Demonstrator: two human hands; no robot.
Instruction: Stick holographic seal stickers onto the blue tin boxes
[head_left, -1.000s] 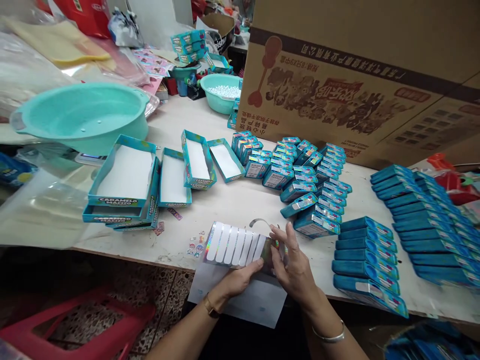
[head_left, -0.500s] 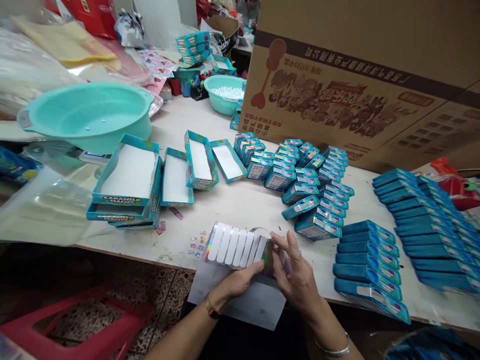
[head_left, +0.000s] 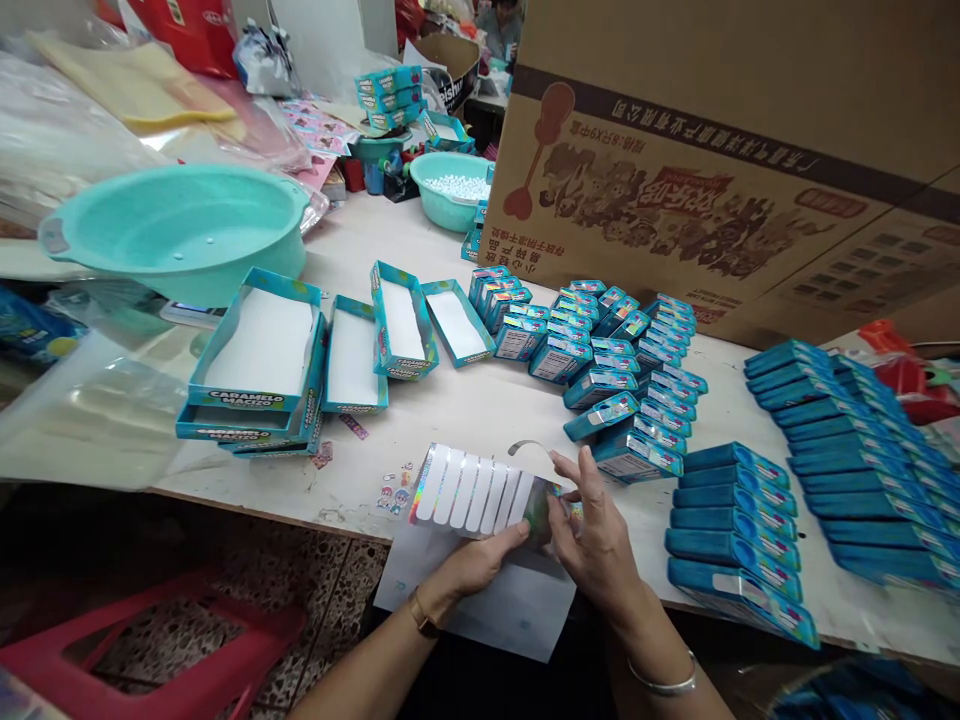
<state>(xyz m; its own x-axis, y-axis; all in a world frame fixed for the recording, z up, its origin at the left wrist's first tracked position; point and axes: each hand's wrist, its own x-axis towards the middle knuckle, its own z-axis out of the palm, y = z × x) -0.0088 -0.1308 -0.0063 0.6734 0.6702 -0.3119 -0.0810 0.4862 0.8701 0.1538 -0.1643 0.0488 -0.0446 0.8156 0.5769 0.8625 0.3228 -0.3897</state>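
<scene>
In my left hand [head_left: 487, 556] is a sheet of strip stickers [head_left: 469, 490], white rounded strips in a row on shiny rainbow backing, gripped by its near edge with the thumb on top. My right hand [head_left: 592, 535] is at the sheet's right end, thumb and index finger pinched together, other fingers raised. From that pinch a thin curled sticker strip [head_left: 531, 446] arches up and to the left over the sheet. White paper [head_left: 480, 600] hangs beneath the sheet and the hands. Small cartoon stickers [head_left: 393, 498] lie on the table left of the sheet.
Blue box trays [head_left: 255, 398] with white inside stand at the left. Rows of small blue boxes [head_left: 559, 358] fill the middle, with more blue boxes [head_left: 739, 540] at right. Behind are a teal basin [head_left: 176, 265] and a large carton [head_left: 637, 260]. A red stool [head_left: 187, 640] stands below.
My right hand has shifted slightly, and the curled strip at its fingertips arches higher above the sheet. My left hand and the sheet have stayed nearly still.
</scene>
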